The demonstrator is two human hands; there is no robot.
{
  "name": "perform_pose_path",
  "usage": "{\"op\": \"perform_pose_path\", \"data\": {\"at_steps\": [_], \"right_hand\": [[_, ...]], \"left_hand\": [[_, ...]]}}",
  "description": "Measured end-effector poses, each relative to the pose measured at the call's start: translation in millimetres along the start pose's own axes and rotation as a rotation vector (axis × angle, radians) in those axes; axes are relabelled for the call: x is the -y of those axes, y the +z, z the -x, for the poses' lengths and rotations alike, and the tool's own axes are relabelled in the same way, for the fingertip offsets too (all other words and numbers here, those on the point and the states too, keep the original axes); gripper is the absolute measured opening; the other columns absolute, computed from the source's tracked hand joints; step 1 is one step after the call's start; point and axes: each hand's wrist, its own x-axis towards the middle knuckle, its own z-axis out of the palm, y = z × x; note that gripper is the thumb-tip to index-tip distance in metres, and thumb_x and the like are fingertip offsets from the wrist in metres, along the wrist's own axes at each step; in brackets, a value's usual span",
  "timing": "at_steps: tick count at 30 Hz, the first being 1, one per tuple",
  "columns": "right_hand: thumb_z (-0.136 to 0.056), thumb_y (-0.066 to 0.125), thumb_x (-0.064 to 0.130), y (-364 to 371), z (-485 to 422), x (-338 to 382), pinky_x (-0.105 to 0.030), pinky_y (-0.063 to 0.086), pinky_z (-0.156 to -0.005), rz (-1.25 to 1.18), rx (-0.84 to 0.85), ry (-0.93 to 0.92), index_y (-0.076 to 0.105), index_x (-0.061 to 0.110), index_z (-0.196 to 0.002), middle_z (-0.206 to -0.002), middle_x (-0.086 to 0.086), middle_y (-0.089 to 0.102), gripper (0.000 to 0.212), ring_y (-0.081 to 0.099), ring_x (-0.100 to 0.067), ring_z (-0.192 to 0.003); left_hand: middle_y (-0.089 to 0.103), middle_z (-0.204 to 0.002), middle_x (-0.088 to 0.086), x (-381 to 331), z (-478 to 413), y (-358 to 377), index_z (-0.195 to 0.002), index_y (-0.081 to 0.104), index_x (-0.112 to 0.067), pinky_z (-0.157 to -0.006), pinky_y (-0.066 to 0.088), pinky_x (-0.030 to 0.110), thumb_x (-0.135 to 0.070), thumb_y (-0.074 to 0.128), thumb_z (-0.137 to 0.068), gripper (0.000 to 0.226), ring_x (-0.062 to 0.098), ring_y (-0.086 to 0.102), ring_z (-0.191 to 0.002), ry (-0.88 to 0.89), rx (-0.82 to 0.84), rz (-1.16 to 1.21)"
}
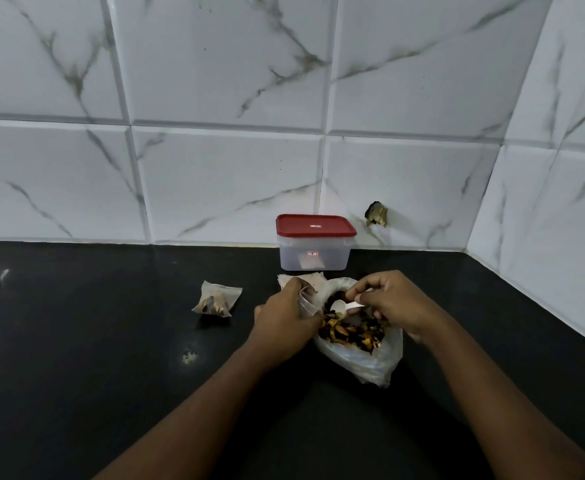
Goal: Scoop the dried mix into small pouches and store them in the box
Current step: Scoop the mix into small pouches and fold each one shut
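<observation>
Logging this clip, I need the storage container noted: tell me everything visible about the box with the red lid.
The box is a rectangular tub of cloudy see-through plastic, closed with a red lid that carries a small label; another label sits on its front. It stands upright on the black counter by the tiled wall. Something pale shows inside. The left hand and right hand do not touch it.

One box (313, 252), one filled pouch (216, 299), one held pouch (306, 300), one bag of mix (360, 362), one spoon (344, 307)
</observation>
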Motion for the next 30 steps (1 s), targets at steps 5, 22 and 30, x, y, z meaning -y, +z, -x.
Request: {"op": "perform_pose_path", "data": {"at_steps": [5, 22, 30], "right_hand": [[-0.098, 0.06, -0.001, -7, -3, -4, -0.018, 0.031, -0.042, -0.229, 0.007, 0.12, 0.076, 0.003, -0.102, -0.088, -0.015, 0.079, 0.017, 0.043, -0.008, -0.05], [-0.096, 0.072, 0.008, 6, 9, 12, -0.026, 0.057, -0.091, -0.012, 0.227, -0.229, 0.082, 0.022, -0.104, -0.105, 0.002, 0.079, 0.019, 0.074, -0.013, -0.103], [-0.09, 0.071, 0.0, -21, 9, 14, -0.018, 0.053, -0.081, 0.109, 0.084, -0.266, 0.083, 0.023, -0.092, -0.098, 0.009, 0.079, 0.026, 0.072, -0.007, -0.095]], "left_hand": [[0.062, -0.105, -0.02, 1, 1, 0, -0.116, 0.051, -0.04, -0.11, 0.045, 0.049, -0.037, 0.071, -0.092, 0.032, 0.007, 0.062, -0.108, 0.002, -0.005, 0.0], [0.064, -0.1, -0.02, 3, 1, 1, -0.109, 0.051, -0.04, -0.107, 0.043, 0.05, -0.036, 0.072, -0.091, 0.028, 0.006, 0.062, -0.105, 0.035, -0.035, 0.014], [0.06, -0.105, -0.021, 2, 0, 1, -0.115, 0.051, -0.039, -0.109, 0.043, 0.05, -0.036, 0.07, -0.091, 0.031, 0.008, 0.061, -0.11, 0.029, -0.019, -0.004]]}}
